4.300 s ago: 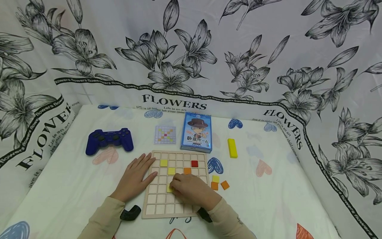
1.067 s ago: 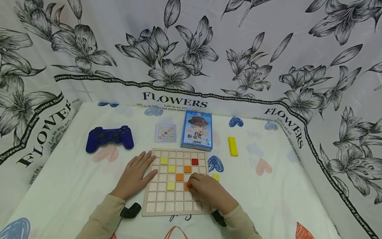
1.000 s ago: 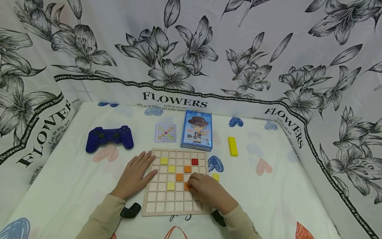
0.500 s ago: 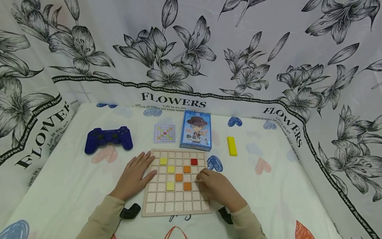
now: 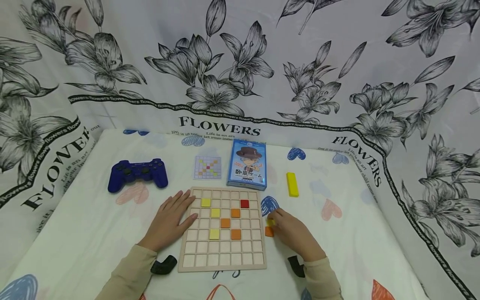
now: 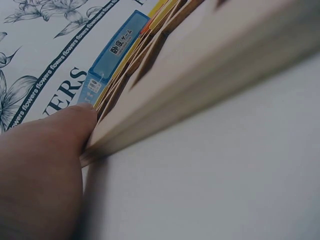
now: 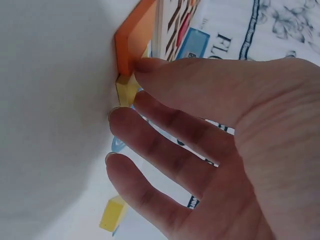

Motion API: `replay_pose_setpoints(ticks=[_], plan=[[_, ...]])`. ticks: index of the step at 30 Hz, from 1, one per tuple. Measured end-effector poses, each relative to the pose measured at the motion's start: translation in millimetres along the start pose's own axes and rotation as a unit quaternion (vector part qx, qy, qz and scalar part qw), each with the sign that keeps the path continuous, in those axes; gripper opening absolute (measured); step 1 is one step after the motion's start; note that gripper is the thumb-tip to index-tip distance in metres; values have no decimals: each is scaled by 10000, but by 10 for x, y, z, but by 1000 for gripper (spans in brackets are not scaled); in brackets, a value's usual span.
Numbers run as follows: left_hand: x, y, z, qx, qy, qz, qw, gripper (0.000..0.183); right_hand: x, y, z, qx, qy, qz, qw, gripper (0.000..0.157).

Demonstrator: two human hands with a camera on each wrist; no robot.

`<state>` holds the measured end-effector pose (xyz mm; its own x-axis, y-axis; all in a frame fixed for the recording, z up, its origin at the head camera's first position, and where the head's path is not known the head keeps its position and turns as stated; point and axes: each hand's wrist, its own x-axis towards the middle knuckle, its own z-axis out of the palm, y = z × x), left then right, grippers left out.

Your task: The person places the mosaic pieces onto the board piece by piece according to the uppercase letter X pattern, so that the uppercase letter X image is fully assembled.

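Note:
A square wooden grid board (image 5: 195, 248) lies in front of me, with several yellow, orange and red tiles in its cells. My left hand (image 5: 170, 218) rests spread on its left edge; in the left wrist view the thumb (image 6: 65, 125) lies at the board's side. Off the right edge, my right hand (image 5: 294, 233) pinches a yellow tile (image 5: 271, 223) lying on the cloth, thumb and forefinger at opposite sides of it. Its other fingers (image 7: 150, 142) are loosely bent. An orange tile (image 5: 269, 231) lies beside the yellow one, by the thumb.
Behind the board stand a pattern card (image 5: 208, 167) and a blue game box (image 5: 247, 164). A dark blue game controller (image 5: 138, 175) lies at the left, a yellow block (image 5: 292, 184) at the right. Black wrist devices (image 5: 163, 265) show by both wrists. A flower-printed curtain (image 5: 307, 96) closes the back.
My right hand has let go of an orange tile in a board cell and moved right, off the board, to the yellow tile. The left hand has stayed on the board's edge.

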<state>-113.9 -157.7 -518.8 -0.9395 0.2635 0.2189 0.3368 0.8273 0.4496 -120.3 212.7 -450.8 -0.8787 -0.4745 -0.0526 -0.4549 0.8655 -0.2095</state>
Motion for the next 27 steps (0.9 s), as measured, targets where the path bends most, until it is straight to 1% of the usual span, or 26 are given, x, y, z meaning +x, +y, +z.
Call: replay_pose_setpoints(ticks=[3,7,13,17,21,27], plan=[[2,14,-4,-34,-4,20,10000,63,2,-24,6,55,-165,260,9995,23],[5,45,-30,-65,10,49,10000,63,-11,-19,13,121,-146,429,9989,24],[-21,32,-55,-28,-50,-29,10000,63,-13,43,14,328,-14,191,9993,24],[-17,21,-44,-24,-73,-40,10000,64,-22,80,20,270,26,47,9996,27],[-20,19,-42,-23,-63,-35,10000,64,-15,98,36,247,-10,37,9997,28],[-20,13,-31,-32,21,18,10000,63,-7,117,55,366,-16,91,9993,27]])
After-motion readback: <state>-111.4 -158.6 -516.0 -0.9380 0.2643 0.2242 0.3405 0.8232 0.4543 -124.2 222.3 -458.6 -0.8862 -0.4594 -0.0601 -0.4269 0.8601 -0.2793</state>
